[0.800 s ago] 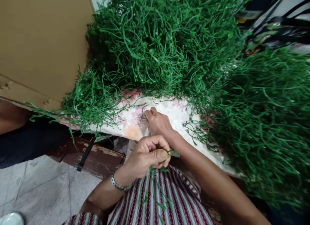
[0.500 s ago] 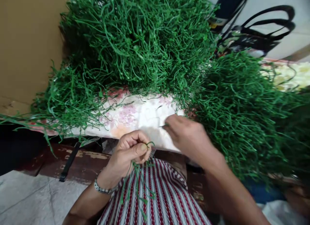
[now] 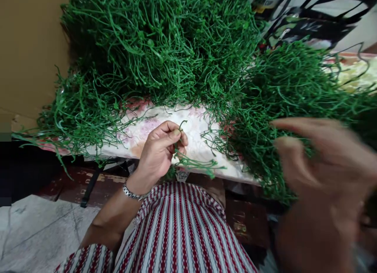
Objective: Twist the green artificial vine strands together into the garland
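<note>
My left hand [image 3: 160, 151] is closed over the table's near edge, pinching a thin green sprig [image 3: 200, 163] between thumb and fingers. A curled stem end pokes up above the thumb, and several thin strands with small tips trail to the right below. To the right, my right hand [image 3: 321, 159] is raised in front of a heap of similar green sprigs [image 3: 282, 96]. Motion blurs it, but its thumb and forefinger are apart with nothing visible between them.
A large mound of green sprigs [image 3: 165, 41] fills the back, and a smaller pile [image 3: 82, 116] lies left beside a brown cardboard panel [image 3: 29, 53]. The floral cloth [image 3: 194, 137] has loose strands on it. Pale yellow pieces [image 3: 357, 77] and a black-handled bag [image 3: 312, 30] are back right.
My right hand has moved right and nearer the camera, its fingers now spread. The left hand has risen slightly, and the sprig's strands now point right instead of hanging down.
</note>
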`<state>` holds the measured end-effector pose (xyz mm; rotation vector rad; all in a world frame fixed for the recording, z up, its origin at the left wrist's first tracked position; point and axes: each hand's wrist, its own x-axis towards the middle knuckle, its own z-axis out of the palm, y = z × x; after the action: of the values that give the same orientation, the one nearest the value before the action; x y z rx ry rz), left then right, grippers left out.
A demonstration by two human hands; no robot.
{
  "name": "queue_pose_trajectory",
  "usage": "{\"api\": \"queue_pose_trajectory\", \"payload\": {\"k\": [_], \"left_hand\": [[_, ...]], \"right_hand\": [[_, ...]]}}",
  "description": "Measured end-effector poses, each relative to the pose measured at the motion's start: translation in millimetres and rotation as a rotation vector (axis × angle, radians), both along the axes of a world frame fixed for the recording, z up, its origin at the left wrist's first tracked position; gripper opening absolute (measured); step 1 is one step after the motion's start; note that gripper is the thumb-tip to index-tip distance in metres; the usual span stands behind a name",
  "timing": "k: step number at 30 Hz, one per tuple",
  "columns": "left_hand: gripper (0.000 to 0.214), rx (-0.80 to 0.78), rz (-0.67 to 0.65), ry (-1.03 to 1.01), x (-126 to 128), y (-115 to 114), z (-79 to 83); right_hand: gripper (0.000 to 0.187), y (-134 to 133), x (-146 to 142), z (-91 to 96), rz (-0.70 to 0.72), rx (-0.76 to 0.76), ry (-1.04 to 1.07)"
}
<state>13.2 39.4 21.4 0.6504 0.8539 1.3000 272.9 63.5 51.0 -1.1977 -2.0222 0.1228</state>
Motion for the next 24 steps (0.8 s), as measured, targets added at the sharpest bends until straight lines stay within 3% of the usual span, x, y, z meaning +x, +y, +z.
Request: {"api": "queue_pose_trajectory", "payload": {"k": [2, 5, 8, 13, 16, 20, 24], "left_hand": [[0.014, 0.021, 0.002, 0.07, 8, 2, -0.7], [0.014, 0.072, -0.008, 0.141, 21, 3, -1.1], [0.012, 0.104, 0.009, 0.182, 28, 5, -4.3], [0.008, 0.166, 0.016, 0.238, 27, 5, -17.9], [0.016, 0.248, 0.076, 0.393, 25, 0, -24.9], [0.006, 0.355, 0.099, 0.664, 26, -11, -27.8], [0.004, 0.368, 0.207, 0.815, 31, -21, -28.4]], "right_hand": [[0.024, -14, -39, -7.3, 0.27, -0.2, 0.07], [0.022, -16, -70, -23.6, 0.421, -0.322, 0.022], [0.014, -12, -75, -39.3, 0.387, -0.291, 0.017], [0.009, -16, -72, -51.1, 0.296, -0.331, 0.266], [0.009, -19, -74, -55.6, 0.26, -0.38, 0.371], [0.011, -20, -79, -63.7, 0.201, -0.427, 0.471], [0.01, -22, -88, -70.5, 0.181, -0.407, 0.535]]}}
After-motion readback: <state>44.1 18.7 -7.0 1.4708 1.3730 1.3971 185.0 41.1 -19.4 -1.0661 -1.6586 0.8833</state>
